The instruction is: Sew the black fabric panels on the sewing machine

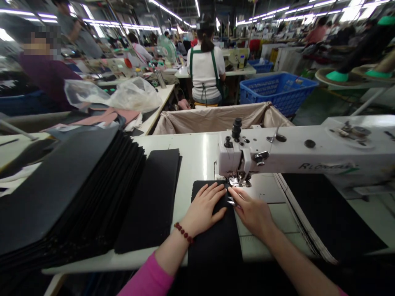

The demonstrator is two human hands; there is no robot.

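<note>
A black fabric panel (212,242) lies lengthwise under the presser foot (239,181) of a white sewing machine (296,144) and hangs over the table's front edge. My left hand (205,205) rests flat on the panel, fingers stretched toward the needle area, thumb out to the side. Close to the foot, my right hand (251,213) touches the panel's right edge with its fingertips. Tucked in that hand is a pair of thread snips (231,201), its pointed blades sticking out to the left; the handles are mostly hidden.
Left of me stand a tall stack of black panels (70,185) and a lower pile (151,193). More black pieces (327,213) lie right, under the machine arm. Behind the table are a cloth-lined bin (210,119), a blue basket (277,90) and a seated person (205,70).
</note>
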